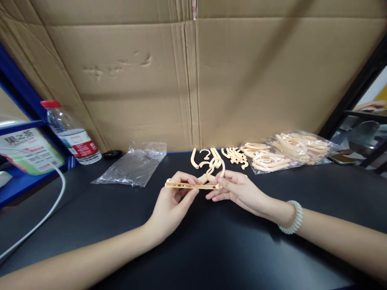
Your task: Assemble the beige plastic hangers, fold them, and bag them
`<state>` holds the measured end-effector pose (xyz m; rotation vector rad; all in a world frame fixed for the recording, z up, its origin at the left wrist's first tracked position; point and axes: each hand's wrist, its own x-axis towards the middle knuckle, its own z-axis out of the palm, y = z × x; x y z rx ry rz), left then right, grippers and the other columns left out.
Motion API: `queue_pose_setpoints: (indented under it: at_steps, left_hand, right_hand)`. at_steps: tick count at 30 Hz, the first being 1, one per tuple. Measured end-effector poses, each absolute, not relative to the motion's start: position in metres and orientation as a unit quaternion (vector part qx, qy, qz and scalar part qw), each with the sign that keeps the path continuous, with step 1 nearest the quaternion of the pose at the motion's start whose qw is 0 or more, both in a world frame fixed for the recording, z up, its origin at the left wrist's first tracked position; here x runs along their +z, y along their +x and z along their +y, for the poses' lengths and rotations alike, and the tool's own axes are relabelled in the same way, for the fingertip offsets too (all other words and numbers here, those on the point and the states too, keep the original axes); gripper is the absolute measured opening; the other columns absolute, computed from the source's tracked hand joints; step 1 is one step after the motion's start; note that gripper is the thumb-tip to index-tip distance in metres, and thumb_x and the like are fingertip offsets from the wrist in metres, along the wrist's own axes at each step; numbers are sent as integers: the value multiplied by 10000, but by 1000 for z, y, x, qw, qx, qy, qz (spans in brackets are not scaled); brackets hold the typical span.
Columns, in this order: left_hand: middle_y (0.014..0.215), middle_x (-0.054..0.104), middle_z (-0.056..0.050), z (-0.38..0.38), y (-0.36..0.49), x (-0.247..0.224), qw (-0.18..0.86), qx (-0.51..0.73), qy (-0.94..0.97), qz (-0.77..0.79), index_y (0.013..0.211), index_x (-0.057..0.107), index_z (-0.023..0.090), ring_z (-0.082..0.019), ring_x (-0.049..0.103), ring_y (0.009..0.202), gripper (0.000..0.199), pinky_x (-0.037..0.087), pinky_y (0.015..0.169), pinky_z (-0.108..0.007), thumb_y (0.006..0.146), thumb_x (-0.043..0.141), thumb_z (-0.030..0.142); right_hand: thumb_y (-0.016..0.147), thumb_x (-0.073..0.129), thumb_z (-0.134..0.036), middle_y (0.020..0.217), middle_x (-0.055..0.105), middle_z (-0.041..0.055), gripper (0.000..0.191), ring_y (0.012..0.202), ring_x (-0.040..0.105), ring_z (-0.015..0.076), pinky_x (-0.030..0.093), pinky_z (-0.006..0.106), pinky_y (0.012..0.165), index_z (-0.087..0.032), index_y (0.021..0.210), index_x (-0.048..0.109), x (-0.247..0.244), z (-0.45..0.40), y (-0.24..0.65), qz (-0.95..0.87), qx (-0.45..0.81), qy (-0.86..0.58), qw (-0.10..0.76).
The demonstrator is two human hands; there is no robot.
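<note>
My left hand (171,205) is closed around a straight beige plastic hanger bar (178,185), with slots along the side facing me. The bar lies level above the table, thumb below and fingers behind. At its right end my right hand (242,191) pinches a curved beige hanger arm (223,166) that rises upward; whether the two parts are joined there I cannot tell. Behind my hands lie more hanger arms (214,155), a single hook (205,154) and a pile of small hooks (236,155).
Clear bags of beige hanger parts (302,147) lie at the back right. An empty clear bag (130,165) is at the back left, near a red-capped water bottle (80,141) and a black object (111,154). A white cable (57,201) crosses the left. Cardboard (136,80) stands behind.
</note>
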<state>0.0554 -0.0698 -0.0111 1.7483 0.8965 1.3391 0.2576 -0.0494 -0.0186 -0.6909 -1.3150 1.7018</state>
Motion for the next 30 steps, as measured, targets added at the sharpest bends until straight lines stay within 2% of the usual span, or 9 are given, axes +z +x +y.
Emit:
queue_pose_setpoints:
  at_steps: [10, 15, 21, 25, 30]
  left_hand:
    - [907, 597, -31, -70, 56, -12, 372, 513, 696, 337, 849, 586, 194, -176, 615, 897, 30, 532, 787, -292, 862, 614, 189]
    - [859, 571, -14, -70, 57, -12, 369, 514, 698, 336, 839, 609, 193, -156, 609, 823, 19, 542, 749, -273, 853, 621, 186]
    - [889, 564, -18, -70, 57, -14, 382, 515, 695, 325, 854, 612, 188, -167, 620, 867, 11, 548, 813, -306, 853, 620, 197]
    - [907, 562, -16, -71, 58, -14, 400, 507, 692, 324, 868, 584, 190, -159, 617, 860, 54, 551, 774, -292, 854, 629, 216]
    - [887, 563, 0, -67, 57, -15, 415, 524, 659, 346, 895, 547, 194, -147, 614, 837, 142, 547, 750, -281, 823, 665, 227]
  right_hand:
    - [805, 725, -417, 870, 710, 45, 284, 782, 735, 182, 583, 258, 696, -162, 825, 602, -21, -47, 256, -529, 660, -298, 442]
    - [773, 747, -431, 787, 708, 28, 313, 723, 739, 181, 587, 244, 655, -163, 800, 586, -21, -48, 255, -532, 643, -320, 448]
    - [777, 731, -453, 746, 714, 25, 322, 676, 739, 188, 596, 274, 643, -172, 809, 576, -18, -49, 254, -564, 614, -334, 439]
    - [800, 709, -457, 710, 711, 26, 327, 669, 738, 197, 596, 285, 635, -171, 834, 555, -18, -50, 253, -576, 599, -346, 436]
    - [821, 687, -457, 812, 723, 53, 310, 716, 733, 187, 590, 295, 656, -171, 865, 578, -18, -52, 253, -596, 587, -337, 433]
